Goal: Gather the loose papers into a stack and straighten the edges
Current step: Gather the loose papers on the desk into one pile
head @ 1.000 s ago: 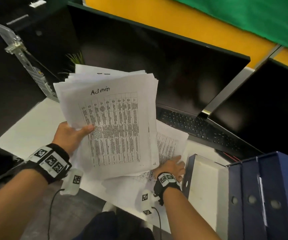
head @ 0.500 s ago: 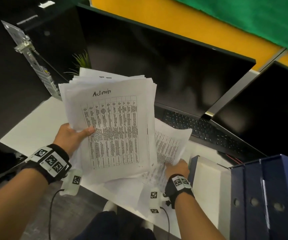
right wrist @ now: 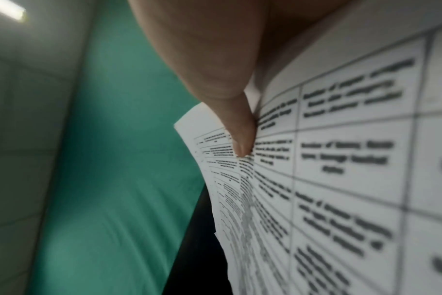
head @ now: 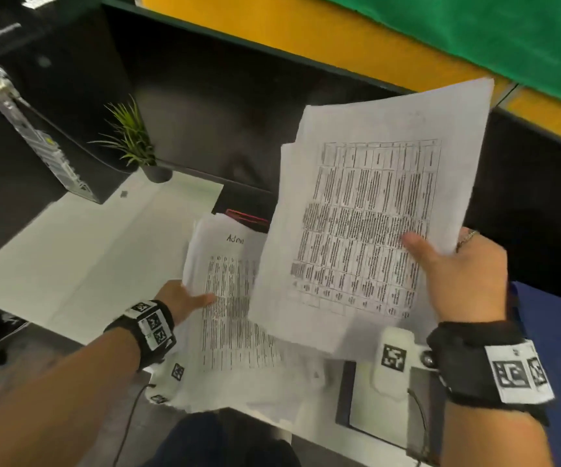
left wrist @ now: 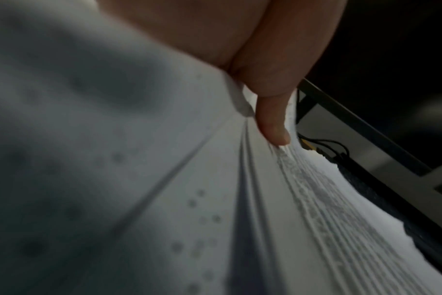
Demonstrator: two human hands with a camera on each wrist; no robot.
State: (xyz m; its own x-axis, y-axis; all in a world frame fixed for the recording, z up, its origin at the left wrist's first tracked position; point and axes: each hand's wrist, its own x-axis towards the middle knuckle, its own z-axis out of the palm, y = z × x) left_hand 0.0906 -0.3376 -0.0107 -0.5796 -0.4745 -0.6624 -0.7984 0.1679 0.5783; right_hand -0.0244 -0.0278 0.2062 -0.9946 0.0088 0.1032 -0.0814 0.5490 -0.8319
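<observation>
My left hand (head: 184,299) holds the thick stack of printed papers (head: 228,298) headed "Admin", low over the white desk (head: 87,247), thumb on the top sheet. In the left wrist view the thumb (left wrist: 273,121) presses the stack (left wrist: 316,209) along its ragged edge. My right hand (head: 454,271) holds a thinner bundle of table-printed sheets (head: 366,214) raised in front of the monitor, thumb on the front, fingers behind. The right wrist view shows that thumb (right wrist: 237,127) pinching the fanned sheets (right wrist: 316,179). The raised bundle overlaps the right side of the stack.
A wide black monitor (head: 238,106) stands behind the desk, with a small potted plant (head: 131,139) to its left. A red-edged dark object (head: 248,219) lies behind the stack. A dark clipboard-like frame (head: 373,409) sits at the desk's near right edge. A blue binder (head: 555,332) is at right.
The left hand has lowered the "Admin" stack toward the desk. The right hand has picked up loose sheets from the desk and raised them up to the right.
</observation>
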